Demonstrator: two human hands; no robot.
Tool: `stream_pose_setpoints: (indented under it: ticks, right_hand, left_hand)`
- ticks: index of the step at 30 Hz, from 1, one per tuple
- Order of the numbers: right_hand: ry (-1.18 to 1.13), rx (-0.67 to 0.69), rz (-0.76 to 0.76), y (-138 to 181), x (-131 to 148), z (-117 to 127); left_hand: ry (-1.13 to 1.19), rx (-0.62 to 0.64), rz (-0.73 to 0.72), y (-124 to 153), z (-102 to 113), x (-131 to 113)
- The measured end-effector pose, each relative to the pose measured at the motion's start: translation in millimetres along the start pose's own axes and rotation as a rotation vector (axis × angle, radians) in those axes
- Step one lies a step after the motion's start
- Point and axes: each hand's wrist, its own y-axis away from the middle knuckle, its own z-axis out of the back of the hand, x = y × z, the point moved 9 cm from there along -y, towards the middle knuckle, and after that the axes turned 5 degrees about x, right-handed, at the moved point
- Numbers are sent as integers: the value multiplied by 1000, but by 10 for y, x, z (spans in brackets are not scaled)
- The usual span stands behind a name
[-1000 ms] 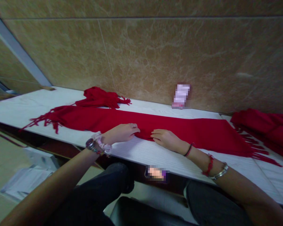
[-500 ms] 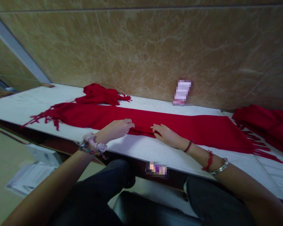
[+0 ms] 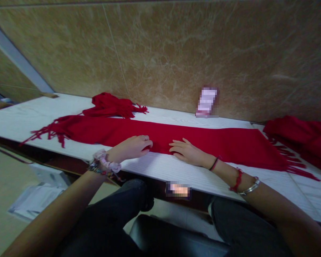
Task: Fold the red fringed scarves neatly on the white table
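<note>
A long red scarf (image 3: 160,130) lies stretched lengthwise over the white tabletop (image 3: 139,167), with a fringe at each end. At the scarf's near edge, left of its middle, my left hand (image 3: 132,147) has its fingers curled in on the cloth; the fingertips are partly hidden. My right hand (image 3: 188,152) rests on the same near edge a little to the right, open, with its fingers spread flat on the fabric and pointing left. A short stretch of the scarf shows between the two hands.
Behind the scarf at left lies a crumpled red scarf (image 3: 109,105). More red cloth (image 3: 302,137) is bunched at the right. A blurred-out pinkish item (image 3: 207,101) leans on the tiled wall (image 3: 163,53). Below the table edge is another blurred item (image 3: 178,190). Papers (image 3: 36,201) are at lower left.
My right hand's fingers have spread and flattened on the scarf. The open fold along the near edge between my hands has closed down. My left hand has barely moved.
</note>
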Motion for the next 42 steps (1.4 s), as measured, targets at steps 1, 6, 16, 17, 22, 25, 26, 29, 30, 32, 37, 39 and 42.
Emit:
stream_pose_setpoints:
  ticks: [1,6,16,17,22,25,26,29,30,32,37,39,42]
  right_hand:
    - [18,-1,3,4,7,7]
    - [60,110,-12,21,30,-78]
    - [23,-36,-319,130,-383,251]
    - [35,-48,-394,155,-486,263]
    - [78,79,-550,200,-766,32]
    - [86,98,-557,198,-785,-27]
    - [82,104,-558,199,-782,-28]
    - [50,129,-560,210,-777,2]
    - [38,126,-568,216,-785,27]
    - [33,88,-593,230,-824,102]
    - [48,38,-658,260,-987,145]
    - [38,76,-671,279,-1045,87]
    - [29,120,-680,313,-1096,44]
  left_hand:
    - [-4,-37,9,-16,32,-13]
    - [54,-62,130,-120,-68,11]
    - [199,131,253,-299,-147,140]
    - [191,80,247,-381,-75,129]
    - [170,-71,239,-815,0,68]
    - [169,-34,233,-942,-159,90]
    - [168,-29,229,-954,-196,108]
    - [165,-23,220,-955,-234,155]
    - [168,-10,223,-956,-236,165]
    - [177,14,229,-971,-216,160]
    - [180,-50,225,-1046,-72,63]
    - [198,-27,240,-1063,-102,50]
    - [220,25,266,-1070,-177,64]
